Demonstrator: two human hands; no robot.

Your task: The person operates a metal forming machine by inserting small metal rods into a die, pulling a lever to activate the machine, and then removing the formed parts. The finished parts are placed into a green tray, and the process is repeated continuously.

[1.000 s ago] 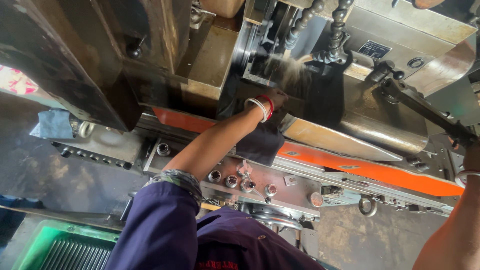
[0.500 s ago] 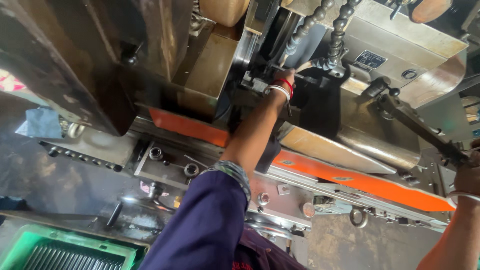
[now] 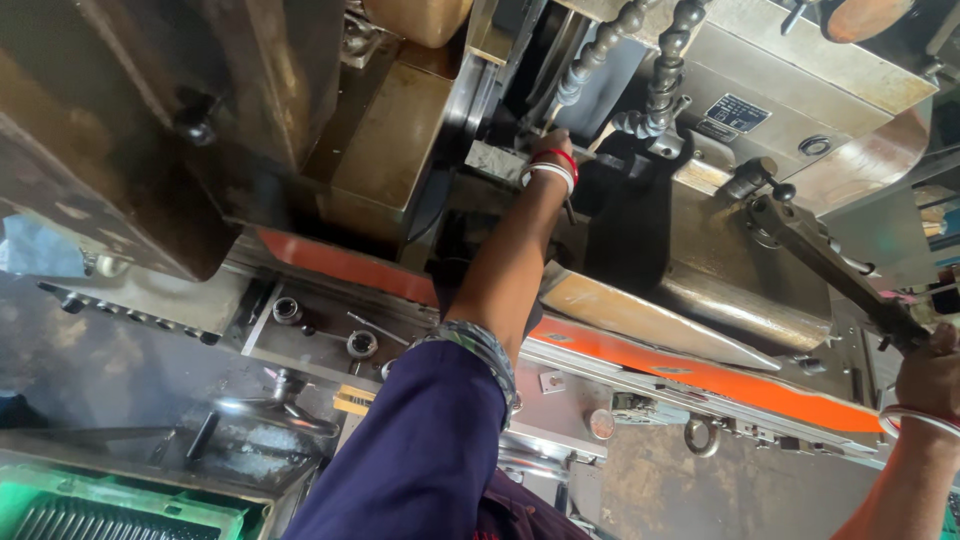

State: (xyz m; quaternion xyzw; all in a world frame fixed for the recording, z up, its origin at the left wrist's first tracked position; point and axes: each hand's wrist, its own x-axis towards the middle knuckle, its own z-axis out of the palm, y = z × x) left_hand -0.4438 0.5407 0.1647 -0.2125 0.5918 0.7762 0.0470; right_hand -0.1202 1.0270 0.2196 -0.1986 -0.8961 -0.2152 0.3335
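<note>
Left hand [image 3: 548, 150] was reached up to about 12 o'clock, deep in the machine's work zone, just under the two segmented coolant hoses [image 3: 640, 60]. Its fingers were hidden behind the wrist and the red and white bangles [image 3: 556, 170] — cannot tell if they were open or closed, or on what. A grey metal block [image 3: 495, 160] sat just beside the hand at its 9 o'clock, touching or nearly so; contact unclear.

Right hand [image 3: 930, 375] was at 3 o'clock, at the frame edge, fingers wrapped closed on the end of the long dark lever handle [image 3: 820, 265], which ran up toward 1 o'clock to a pivot on the steel housing [image 3: 760, 110].

An orange strip [image 3: 700, 375] crossed below the arm from 9 to 4 o'clock. Loose round metal rings [image 3: 361, 343] lay on the machine bed [image 3: 300, 345] at 7 o'clock; a green crate [image 3: 110, 505] sat in the bottom left corner.

Judgement on doing this well: the lever hand should hold steady — not pull — while the other hand is inside the dark opening. Seat the part square against the block by feel, since sight is blocked by the wrist. Bangles and the blue sleeve [image 3: 420, 450] look like a snag risk near the hoses; keep them off moving parts.
</note>
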